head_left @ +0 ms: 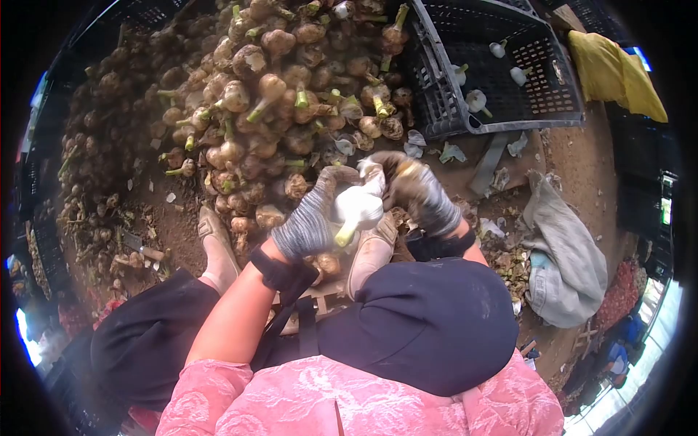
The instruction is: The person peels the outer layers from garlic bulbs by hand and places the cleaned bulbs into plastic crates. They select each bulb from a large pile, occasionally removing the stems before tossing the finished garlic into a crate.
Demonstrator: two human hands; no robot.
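My left hand (pixel 309 211), in a grey and brown work glove, is closed around a peeled white garlic bulb (pixel 360 207) with a short green stem pointing down toward me. Close on the right, my right hand (pixel 425 192), gloved too, has its fingers curled at the bulb's upper side. Motion blurs these fingers, and what they hold, if anything, is too unclear to name. Beyond both hands lies a large heap of unpeeled garlic (pixel 269 109) with brown skins and cut green stems.
A black plastic crate (pixel 523 122) at the upper right holds several white bulbs. Beside it hangs yellow cloth (pixel 611 73). A pale sack (pixel 567 261) lies at right. A knife (pixel 149 251) lies on the soil at left. Skins litter the ground near my shoes (pixel 374 251).
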